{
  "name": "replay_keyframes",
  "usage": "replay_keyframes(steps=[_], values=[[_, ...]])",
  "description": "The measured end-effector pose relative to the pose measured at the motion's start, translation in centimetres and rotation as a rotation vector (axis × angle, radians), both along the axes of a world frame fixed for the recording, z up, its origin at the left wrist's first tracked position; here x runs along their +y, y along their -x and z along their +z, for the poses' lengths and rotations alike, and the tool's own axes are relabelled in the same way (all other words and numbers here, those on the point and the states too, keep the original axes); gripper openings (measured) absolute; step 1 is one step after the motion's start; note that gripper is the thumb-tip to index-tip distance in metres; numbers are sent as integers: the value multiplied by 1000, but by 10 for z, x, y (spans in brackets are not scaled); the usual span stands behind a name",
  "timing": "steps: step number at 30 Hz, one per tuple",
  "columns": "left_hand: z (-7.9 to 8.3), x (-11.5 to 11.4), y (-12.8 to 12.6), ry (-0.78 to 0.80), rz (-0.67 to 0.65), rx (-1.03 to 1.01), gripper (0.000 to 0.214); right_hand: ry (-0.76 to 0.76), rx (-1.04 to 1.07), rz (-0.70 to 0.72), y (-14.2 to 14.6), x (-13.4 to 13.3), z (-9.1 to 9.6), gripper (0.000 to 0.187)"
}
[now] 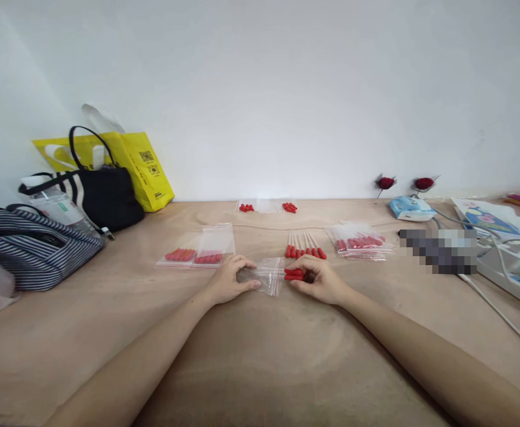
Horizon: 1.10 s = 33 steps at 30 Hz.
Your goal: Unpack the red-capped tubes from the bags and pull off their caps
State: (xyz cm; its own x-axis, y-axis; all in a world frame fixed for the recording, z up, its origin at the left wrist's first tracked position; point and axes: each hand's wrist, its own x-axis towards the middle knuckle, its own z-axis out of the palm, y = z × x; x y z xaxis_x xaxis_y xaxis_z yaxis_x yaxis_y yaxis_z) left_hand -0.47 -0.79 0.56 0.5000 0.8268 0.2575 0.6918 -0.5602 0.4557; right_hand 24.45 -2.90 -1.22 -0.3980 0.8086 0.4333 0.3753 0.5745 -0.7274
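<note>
My left hand [234, 280] pinches a small clear zip-lock bag [269, 277], its red-striped mouth facing right. In my right hand [320, 280] are several red-tipped sticks [294, 274], closed between thumb and fingers. Their pale shafts point left and appear to reach into the bag's mouth; how far is hard to make out. Just behind my right hand, several more loose red-tipped sticks [305, 252] lie fanned on the table. Left of them rest filled bags of red-tipped sticks [211, 249]. A stack of similar filled bags [361, 242] lies to the right.
Further back, clear bags with red pieces [246, 207] lie near the wall. A striped bag [55, 252], a black bag [108, 196] and a yellow bag [146, 172] stand at left. At right are a tissue pack [411, 209], a power strip [516, 281] and a white cable [500, 314].
</note>
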Motion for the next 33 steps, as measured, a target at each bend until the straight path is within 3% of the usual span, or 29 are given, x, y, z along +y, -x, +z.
replay_keyframes(steps=[4,7,12,15,19,24,33], values=[[0,0,0,11,6,11,33,227,240,-11,-7,9,-1,28],[1,0,1,17,9,12,34,302,404,-59,-24,20,5,29],[5,-1,4,35,-30,56,38,247,522,-279,-54,35,26,34],[10,-6,1,58,-94,54,40,170,520,-396,-52,42,33,37],[13,-20,-12,98,-129,69,36,-33,360,-470,-24,50,30,34],[11,-32,-22,118,-223,301,47,-316,-45,-445,16,55,18,20],[9,-31,-20,115,-271,379,54,-342,-567,-388,41,54,2,13]])
